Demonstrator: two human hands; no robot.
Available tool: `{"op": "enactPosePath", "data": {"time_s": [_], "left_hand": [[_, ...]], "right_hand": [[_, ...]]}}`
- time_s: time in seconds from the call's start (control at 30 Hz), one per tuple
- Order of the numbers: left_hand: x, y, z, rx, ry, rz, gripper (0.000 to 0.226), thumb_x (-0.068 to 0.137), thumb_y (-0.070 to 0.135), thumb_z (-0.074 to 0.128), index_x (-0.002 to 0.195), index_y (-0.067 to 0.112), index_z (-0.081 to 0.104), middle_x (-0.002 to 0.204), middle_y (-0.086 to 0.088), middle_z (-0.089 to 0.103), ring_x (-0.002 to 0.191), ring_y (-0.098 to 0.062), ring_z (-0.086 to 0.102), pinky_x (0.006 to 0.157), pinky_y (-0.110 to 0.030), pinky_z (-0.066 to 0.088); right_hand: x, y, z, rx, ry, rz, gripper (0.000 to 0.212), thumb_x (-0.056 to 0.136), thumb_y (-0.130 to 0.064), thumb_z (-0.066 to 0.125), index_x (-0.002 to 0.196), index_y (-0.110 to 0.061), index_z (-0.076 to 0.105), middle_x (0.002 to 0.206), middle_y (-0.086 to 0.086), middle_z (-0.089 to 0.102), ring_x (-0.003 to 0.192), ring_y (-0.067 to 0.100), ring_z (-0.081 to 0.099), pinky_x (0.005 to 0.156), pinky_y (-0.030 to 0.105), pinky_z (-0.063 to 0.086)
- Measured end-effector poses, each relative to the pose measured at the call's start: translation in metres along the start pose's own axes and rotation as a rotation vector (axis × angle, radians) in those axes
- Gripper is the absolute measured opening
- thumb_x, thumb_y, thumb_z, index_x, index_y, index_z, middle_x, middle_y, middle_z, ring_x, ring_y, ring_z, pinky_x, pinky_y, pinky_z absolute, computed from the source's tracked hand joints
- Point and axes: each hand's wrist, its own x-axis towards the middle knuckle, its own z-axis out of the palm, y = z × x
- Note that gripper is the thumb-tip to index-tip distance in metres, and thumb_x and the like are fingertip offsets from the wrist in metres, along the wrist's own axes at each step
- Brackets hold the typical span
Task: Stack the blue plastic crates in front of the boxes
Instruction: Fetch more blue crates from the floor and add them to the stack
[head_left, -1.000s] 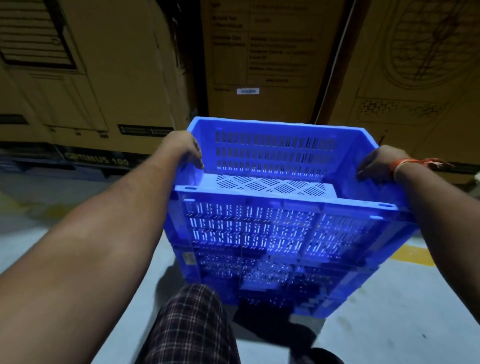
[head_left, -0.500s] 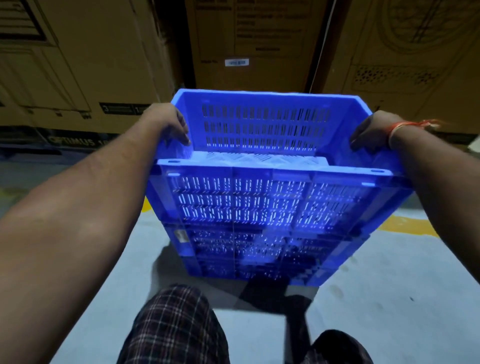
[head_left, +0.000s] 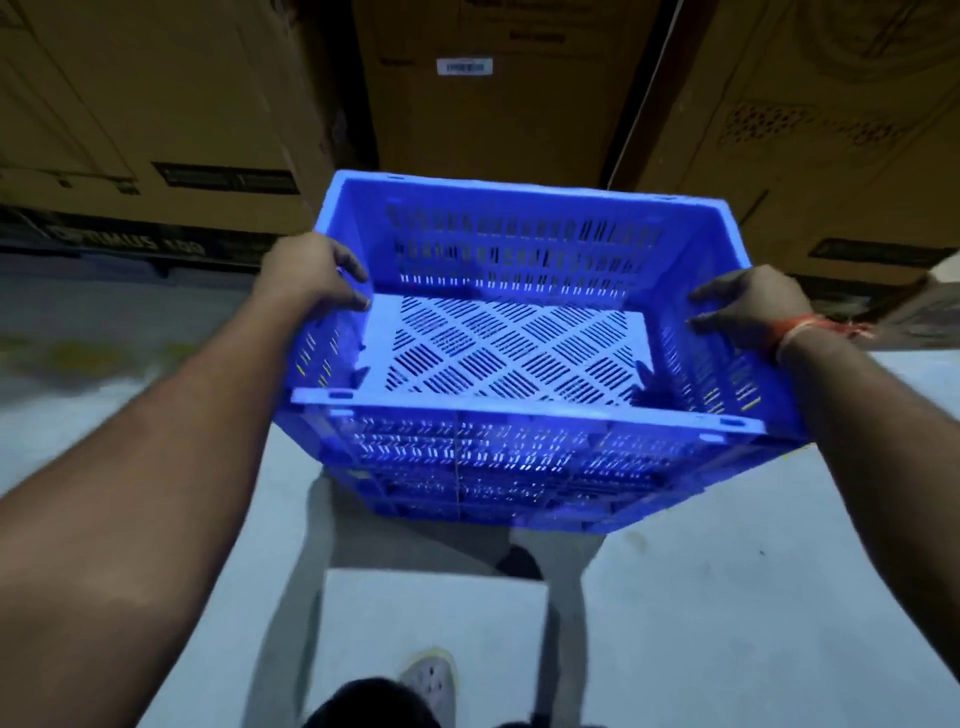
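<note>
A blue slotted plastic crate (head_left: 519, 441) sits in the middle of the head view, its perforated floor showing from above. My left hand (head_left: 311, 275) grips its left rim, fingers curled over the edge into the crate. At the right rim, my right hand (head_left: 748, 306), with an orange thread at the wrist, holds on with fingers reaching inside. Darker blue layers (head_left: 493, 509) under the front wall look like another crate beneath; I cannot tell whether they touch. Tall cardboard boxes (head_left: 493, 119) stand right behind the crate.
More cardboard boxes (head_left: 156, 130) line the back left and right (head_left: 831, 156), with dark gaps between them. The floor (head_left: 727, 623) is grey concrete with a faded yellow line (head_left: 78, 356) at the left. My foot in a grey clog (head_left: 431, 680) is at the bottom.
The crate has gone lower and further from me, so its inner floor now shows in full. My plaid-clad knee has left the view. Both hands stay on the rims.
</note>
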Motion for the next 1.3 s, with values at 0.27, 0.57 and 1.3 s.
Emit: {"op": "enactPosePath", "data": {"time_s": [0.27,0.57,1.3], "left_hand": [[-0.047,0.02,-0.046,0.006,-0.114,-0.07,0.064,0.068,0.048,0.084,0.126,0.031,0.064,0.139,-0.02,0.04,0.129,-0.038,0.044,0.111,-0.038,0.04],[-0.206,0.102,-0.199,-0.385,-0.181,0.179,0.028,0.079,0.026,0.079,0.107,0.023,0.075,0.113,-0.006,0.069,0.077,-0.013,0.068,0.08,-0.029,0.056],[-0.487,0.504,-0.12,-0.45,-0.781,1.019,0.018,0.088,0.024,0.071,0.101,0.037,0.073,0.121,0.007,0.06,0.083,-0.004,0.07,0.071,-0.016,0.048]], "right_hand": [[-0.055,-0.024,-0.039,-0.153,-0.097,0.051,0.074,0.07,-0.034,0.084,0.138,-0.025,0.055,0.122,0.029,0.057,0.12,0.04,0.049,0.098,0.034,0.042],[-0.294,-0.083,-0.15,0.469,0.056,0.098,0.044,0.077,-0.004,0.074,0.118,-0.019,0.071,0.114,0.01,0.057,0.093,0.015,0.064,0.082,-0.001,0.041],[-0.606,0.161,-0.288,0.832,0.658,0.61,0.023,0.085,-0.018,0.067,0.097,-0.036,0.074,0.104,-0.011,0.068,0.081,0.006,0.067,0.073,0.022,0.051]]}}
